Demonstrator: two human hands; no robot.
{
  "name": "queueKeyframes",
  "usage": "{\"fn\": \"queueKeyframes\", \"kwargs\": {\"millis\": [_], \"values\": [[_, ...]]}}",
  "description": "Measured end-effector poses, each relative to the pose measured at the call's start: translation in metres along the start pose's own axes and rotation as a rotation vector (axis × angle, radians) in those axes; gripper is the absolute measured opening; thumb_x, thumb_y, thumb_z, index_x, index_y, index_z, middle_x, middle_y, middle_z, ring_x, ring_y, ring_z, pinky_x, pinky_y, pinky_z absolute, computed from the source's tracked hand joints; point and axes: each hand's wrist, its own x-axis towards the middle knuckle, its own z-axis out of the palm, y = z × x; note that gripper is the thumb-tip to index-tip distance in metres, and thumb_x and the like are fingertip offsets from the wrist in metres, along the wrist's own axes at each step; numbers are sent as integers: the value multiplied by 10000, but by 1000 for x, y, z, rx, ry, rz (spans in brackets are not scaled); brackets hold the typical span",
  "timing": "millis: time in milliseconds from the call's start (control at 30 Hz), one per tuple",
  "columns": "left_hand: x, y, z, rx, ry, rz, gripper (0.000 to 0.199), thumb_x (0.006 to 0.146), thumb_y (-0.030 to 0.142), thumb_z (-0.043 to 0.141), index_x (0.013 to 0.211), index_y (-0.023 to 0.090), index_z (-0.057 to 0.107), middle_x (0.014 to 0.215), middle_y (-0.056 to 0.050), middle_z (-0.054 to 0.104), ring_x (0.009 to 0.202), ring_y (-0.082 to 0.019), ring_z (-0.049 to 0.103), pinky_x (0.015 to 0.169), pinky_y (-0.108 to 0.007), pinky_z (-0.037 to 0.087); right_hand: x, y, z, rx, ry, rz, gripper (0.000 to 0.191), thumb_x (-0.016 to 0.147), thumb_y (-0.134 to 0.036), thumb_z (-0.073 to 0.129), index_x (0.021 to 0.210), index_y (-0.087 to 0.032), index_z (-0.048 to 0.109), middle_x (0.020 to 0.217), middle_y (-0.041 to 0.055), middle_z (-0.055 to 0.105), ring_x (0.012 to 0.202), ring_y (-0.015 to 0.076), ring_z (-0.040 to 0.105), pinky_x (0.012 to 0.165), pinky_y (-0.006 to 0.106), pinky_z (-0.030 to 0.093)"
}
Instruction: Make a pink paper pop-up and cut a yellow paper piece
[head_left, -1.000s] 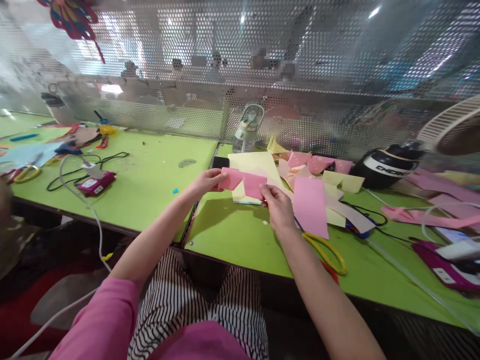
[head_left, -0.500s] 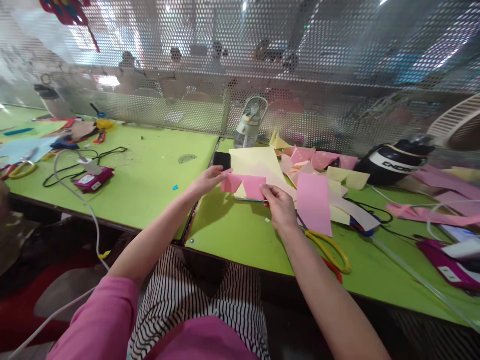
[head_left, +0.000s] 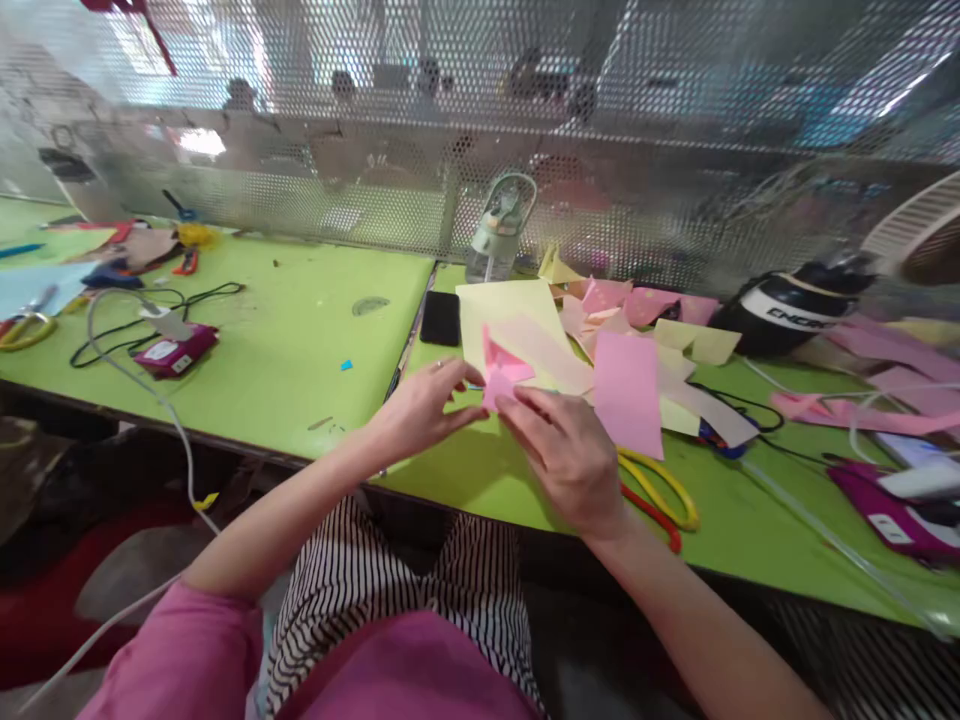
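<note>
A small folded piece of pink paper (head_left: 499,388) is pinched in the fingertips of my right hand (head_left: 568,450), one flap standing up. My left hand (head_left: 427,408) is at the paper's left side, thumb and fingers apart; whether a fingertip touches it I cannot tell. Behind the folded piece lies a sheet of pale yellow paper (head_left: 517,305), with a black phone (head_left: 440,318) to its left. To the right is a flat pink strip of paper (head_left: 627,392). Yellow-handled scissors (head_left: 667,490) lie beside my right forearm, partly under the paper.
A clear bottle with a green lid (head_left: 496,235) stands by the perforated metal screen (head_left: 375,170). Pink and yellow paper scraps (head_left: 694,340) pile up near a black bottle (head_left: 795,310). Magenta power strips (head_left: 176,350) with cables sit on both sides. A table seam runs left of the phone.
The pink paper, earlier stretched between both hands, is now turned and folded in my right hand. My left hand has let go of its end and moved nearer. The phone is now fully uncovered.
</note>
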Motion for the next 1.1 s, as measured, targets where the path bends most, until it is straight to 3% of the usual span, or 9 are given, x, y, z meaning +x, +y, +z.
{"fn": "queueKeyframes", "kwargs": {"millis": [100,267,400,567,667,767,933,1100], "values": [[-36,-5,17,-2,-148,-96,167,887,300,688,979,169,643,946,-57,693,865,-194,636,764,-336,521,-30,-8,9,29,-111,-142,374,933,-134,604,1298,-215,624,1133,119,717,1007,240,668,894,392,561],[-61,-9,24,-93,-214,-89,159,898,292,689,998,172,659,1030,-65,686,970,-198,624,880,-358,508,-57,-16,16,257,-257,30,517,951,-189,596,1443,-216,439,1289,136,654,1175,249,628,983,432,544],[-64,-9,25,-76,-223,-78,95,924,248,640,911,165,682,1041,-72,683,954,-193,614,867,-344,504,-58,-15,13,286,-283,173,379,951,-255,606,1318,-191,539,1178,128,682,1091,252,650,908,427,562],[-64,-8,29,44,-230,-44,115,954,237,597,912,162,674,998,-69,713,901,-199,595,832,-344,494,-56,-12,12,187,-296,133,105,934,-259,637,974,-192,707,913,70,691,858,216,613,784,386,528],[-63,-5,28,68,-244,-35,99,964,231,583,981,161,650,913,-59,711,849,-189,603,775,-315,497,-57,-12,12,206,-293,143,88,928,-235,645,946,-184,715,877,63,679,826,204,599,755,361,509],[-60,-1,26,106,-297,-108,105,964,232,580,1043,171,612,803,-25,685,779,-180,608,673,-278,481,-57,-13,13,225,-290,185,77,918,-243,662,907,-173,693,863,61,663,823,202,603,758,358,504],[-53,9,26,238,-398,-212,45,972,217,547,981,180,569,839,-44,689,824,-201,637,667,-287,484,-56,-13,13,235,-315,217,104,941,-266,631,879,-184,641,858,54,647,831,202,606,762,356,500],[-51,16,26,318,-427,-263,54,979,233,523,991,181,519,840,-49,681,823,-223,652,657,-309,481,-54,-14,14,239,-333,250,135,957,-285,601,858,-195,616,848,56,630,828,207,609,744,357,502]]}}
